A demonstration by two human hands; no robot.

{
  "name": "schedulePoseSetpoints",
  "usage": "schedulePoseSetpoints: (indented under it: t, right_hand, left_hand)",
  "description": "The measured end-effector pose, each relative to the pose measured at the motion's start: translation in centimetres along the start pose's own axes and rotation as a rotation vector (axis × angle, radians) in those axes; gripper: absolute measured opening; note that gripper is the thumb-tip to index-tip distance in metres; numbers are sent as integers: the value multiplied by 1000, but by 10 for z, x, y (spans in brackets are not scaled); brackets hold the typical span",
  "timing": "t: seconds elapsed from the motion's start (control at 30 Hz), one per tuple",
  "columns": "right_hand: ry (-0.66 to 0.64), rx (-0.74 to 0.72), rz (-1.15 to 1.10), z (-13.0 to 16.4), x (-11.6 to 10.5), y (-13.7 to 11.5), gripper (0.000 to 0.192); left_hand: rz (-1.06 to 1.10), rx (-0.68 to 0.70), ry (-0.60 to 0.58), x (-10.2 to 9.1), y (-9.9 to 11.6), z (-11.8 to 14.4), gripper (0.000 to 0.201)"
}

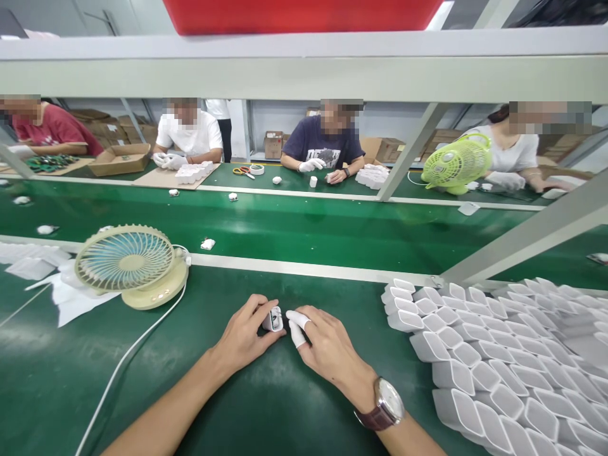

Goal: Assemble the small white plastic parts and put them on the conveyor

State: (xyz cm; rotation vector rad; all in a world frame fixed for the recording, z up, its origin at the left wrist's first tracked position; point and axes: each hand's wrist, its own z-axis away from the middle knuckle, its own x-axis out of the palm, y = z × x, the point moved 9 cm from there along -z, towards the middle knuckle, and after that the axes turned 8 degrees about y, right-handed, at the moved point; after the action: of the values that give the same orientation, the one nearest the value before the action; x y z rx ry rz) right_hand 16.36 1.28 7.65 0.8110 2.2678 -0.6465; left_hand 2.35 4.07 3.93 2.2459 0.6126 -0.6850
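My left hand (247, 329) holds a small white plastic housing (274, 319) between thumb and fingers, its open end turned to the right. Inside the opening are darker parts, too small to make out. My right hand (327, 345) is just right of the housing, apart from it by a narrow gap. White finger covers are on its thumb and forefinger, and their tips come together in a pinch. Whatever may be between those tips is too small to tell. A wristwatch (390, 400) is on my right wrist.
Many hollow white housings (503, 367) stand packed at the right. A desk fan (133, 263) with a white cable is at the left. Beyond a pale rail, a green conveyor belt (304, 228) carries small white parts (208, 244). Co-workers sit opposite; a slanted post (532, 221) stands right.
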Motion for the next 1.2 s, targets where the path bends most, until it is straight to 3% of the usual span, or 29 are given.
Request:
schedulePoseSetpoints:
  t: [0.13,0.4,0.73,1.03,1.2]
  right_hand:
    - [13,41,112,0,-4,14,27]
    - [-113,117,320,12,17,51,27]
    - [-81,19,-79,2,13,-1,31]
    - [-92,85,-189,-3,13,-4,33]
    - [48,198,-279,1,5,13,33]
  left_hand:
    - [9,-13,8,-1,-1,-1,41]
    - [103,-100,-38,4,-4,0,40]
    - [70,-98,-75,5,1,-1,31]
    - [43,-17,-52,5,7,-2,34]
    - [71,-36,-76,5,4,-1,43]
